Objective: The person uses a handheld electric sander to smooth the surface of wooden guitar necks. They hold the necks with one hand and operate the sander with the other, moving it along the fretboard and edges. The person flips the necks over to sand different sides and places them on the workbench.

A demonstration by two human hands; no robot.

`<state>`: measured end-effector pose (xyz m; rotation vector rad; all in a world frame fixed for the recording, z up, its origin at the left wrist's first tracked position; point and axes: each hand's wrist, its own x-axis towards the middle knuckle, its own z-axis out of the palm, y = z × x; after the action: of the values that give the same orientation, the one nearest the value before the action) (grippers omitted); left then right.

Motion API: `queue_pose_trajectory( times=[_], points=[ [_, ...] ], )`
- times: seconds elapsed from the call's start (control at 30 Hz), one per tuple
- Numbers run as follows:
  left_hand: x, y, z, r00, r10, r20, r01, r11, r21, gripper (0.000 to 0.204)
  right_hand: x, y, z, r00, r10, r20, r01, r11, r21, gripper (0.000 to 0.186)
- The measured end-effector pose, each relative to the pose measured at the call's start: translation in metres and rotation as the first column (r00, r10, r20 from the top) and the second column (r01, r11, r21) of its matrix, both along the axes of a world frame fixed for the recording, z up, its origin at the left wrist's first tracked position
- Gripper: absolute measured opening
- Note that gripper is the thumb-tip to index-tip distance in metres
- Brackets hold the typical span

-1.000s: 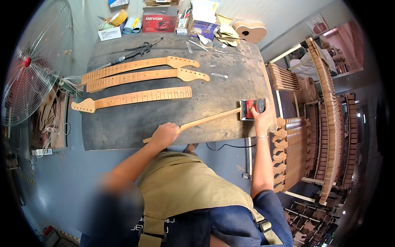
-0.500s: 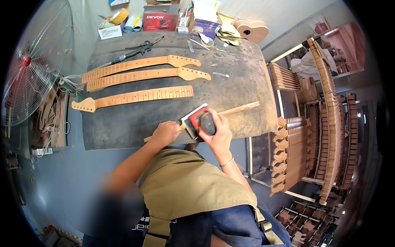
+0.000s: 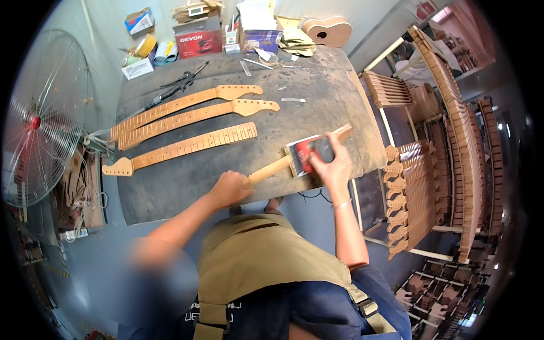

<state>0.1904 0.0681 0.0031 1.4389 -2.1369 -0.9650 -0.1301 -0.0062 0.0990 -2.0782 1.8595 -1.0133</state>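
A light wooden guitar neck [image 3: 270, 170] lies slantwise near the front of the dark workbench [image 3: 187, 187]. My left hand [image 3: 229, 187] is closed round its left end, hiding that end. On the neck's right part sits a red and black power sander [image 3: 301, 157], its flat pad against the wood. My right hand [image 3: 335, 170] grips the sander's body from the right. Further left on the bench rests a fretted neck [image 3: 195, 144], headstock to the left. Behind it two more fretted necks [image 3: 187, 119] lie close together, headstocks to the right.
Boxes [image 3: 198, 44] and papers line the bench's back edge, beside a guitar body [image 3: 327, 32]. A black-handled tool [image 3: 180, 84] lies behind the necks. A large fan [image 3: 48, 113] stands left. A rack of necks [image 3: 416, 192] stands right.
My right hand has moved the sander rightward along the neck, away from my left hand. My left hand still holds the left end. The whole view has shifted slightly.
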Motion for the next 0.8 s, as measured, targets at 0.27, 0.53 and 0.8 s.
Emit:
queue_pose_trajectory(
  times=[0.27,0.53,0.8],
  points=[
    [-0.050,0.033,0.116,0.989,0.086,-0.121,-0.040,0.940,0.340,0.040,-0.015,0.022,0.057,0.999,0.006,-0.052,-0.004,1.000,0.028,0.069],
    [-0.065,0.043,0.115,0.989,0.136,-0.057,-0.106,0.924,0.367,0.035,-0.028,-0.015,0.035,0.974,-0.157,-0.161,0.149,0.987,-0.061,0.048],
    [-0.073,0.057,0.123,0.989,0.147,0.013,-0.146,0.959,0.244,0.034,0.008,0.014,0.038,0.982,-0.014,-0.186,-0.020,0.983,-0.184,0.046]
  ],
)
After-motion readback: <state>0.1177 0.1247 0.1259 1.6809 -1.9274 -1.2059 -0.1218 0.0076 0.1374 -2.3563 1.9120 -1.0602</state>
